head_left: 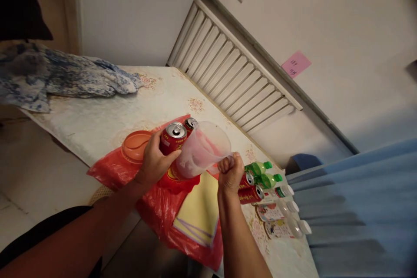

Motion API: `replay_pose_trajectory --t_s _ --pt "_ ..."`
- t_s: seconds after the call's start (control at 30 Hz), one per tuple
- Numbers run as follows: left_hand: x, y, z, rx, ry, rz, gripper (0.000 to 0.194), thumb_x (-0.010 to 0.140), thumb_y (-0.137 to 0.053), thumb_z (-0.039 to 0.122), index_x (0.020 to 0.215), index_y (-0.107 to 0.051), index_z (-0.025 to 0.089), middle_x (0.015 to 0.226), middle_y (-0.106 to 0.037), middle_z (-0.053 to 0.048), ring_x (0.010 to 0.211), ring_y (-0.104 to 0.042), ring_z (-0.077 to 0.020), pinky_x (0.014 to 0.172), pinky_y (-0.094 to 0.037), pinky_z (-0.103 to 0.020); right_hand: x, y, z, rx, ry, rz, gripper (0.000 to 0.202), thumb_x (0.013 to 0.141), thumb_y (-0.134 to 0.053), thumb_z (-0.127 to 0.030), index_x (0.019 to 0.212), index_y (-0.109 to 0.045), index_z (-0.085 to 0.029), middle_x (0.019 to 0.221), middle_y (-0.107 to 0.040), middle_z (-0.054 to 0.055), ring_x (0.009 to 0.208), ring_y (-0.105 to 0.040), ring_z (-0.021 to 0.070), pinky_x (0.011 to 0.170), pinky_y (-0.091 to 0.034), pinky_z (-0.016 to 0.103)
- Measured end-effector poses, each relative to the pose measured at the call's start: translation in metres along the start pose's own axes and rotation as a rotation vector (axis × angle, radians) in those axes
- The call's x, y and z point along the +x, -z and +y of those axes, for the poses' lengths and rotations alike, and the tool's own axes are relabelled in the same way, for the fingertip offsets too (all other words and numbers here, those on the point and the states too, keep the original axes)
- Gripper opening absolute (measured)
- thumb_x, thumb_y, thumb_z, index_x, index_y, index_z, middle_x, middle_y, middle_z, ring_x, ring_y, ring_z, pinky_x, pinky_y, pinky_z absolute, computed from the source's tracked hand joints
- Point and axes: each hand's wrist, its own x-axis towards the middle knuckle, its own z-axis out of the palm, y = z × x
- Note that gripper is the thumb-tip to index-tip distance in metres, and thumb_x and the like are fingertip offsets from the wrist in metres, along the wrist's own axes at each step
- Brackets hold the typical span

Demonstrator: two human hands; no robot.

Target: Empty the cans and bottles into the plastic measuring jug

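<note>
In the head view my left hand [157,158] is wrapped around an opened red drink can [173,138] with a silver top. Right beside it is a translucent plastic pitcher [205,147], its wide mouth toward the wall side. My right hand [231,171] is closed in a fist on the pitcher's handle. Another red can [190,124] stands behind the held one, partly hidden. Below the pitcher lies a red plastic piece [179,184], mostly covered. An orange round lid [135,145] rests left of my left hand on a red plastic bag [156,213].
A folded yellow cloth [198,210] lies on the bag. Right of my right hand are red cans [250,194], green-capped bottles [269,180] and clear white-capped bottles [280,228]. A blue-white patterned cloth [91,76] lies at the table's far left. A radiator [234,65] and blue curtain [358,208] border the table.
</note>
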Motion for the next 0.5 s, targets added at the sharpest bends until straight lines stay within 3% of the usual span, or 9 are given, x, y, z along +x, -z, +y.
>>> replay_pose_trajectory --t_s 0.2,0.37,0.5 --pt "-0.004 0.009 0.004 -0.050 0.017 -0.005 0.065 0.071 -0.074 0.032 0.130 -0.051 0.019 0.131 -0.062 -0.010 0.123 -0.058 -0.0305 0.110 -0.043 -0.045 -0.013 0.006 0.029 -0.068 -0.007 -0.006 0.042 0.089 -0.042 -0.050 0.063 -0.021 -0.026 0.046 -0.021 -0.013 0.041 -0.018 0.0080 0.045 -0.026 0.023" --pt "-0.009 0.015 0.004 -0.129 0.028 0.008 0.065 0.069 -0.077 0.029 0.128 -0.054 0.017 0.126 -0.064 -0.010 0.122 -0.058 -0.0319 0.111 -0.042 -0.049 -0.014 0.017 0.038 -0.045 0.002 -0.015 0.038 0.091 -0.043 -0.047 0.062 -0.032 -0.025 0.050 -0.033 -0.010 0.046 -0.032 0.0099 0.052 -0.035 0.025" --pt "-0.021 0.024 0.008 -0.163 0.066 -0.002 0.066 0.070 -0.077 0.032 0.131 -0.054 0.018 0.127 -0.065 -0.009 0.121 -0.060 -0.0313 0.109 -0.045 -0.047 -0.012 0.023 0.041 -0.149 0.025 -0.051 0.044 0.093 -0.039 -0.053 0.061 -0.042 -0.023 0.056 -0.046 -0.006 0.054 -0.045 0.0122 0.060 -0.040 0.027"
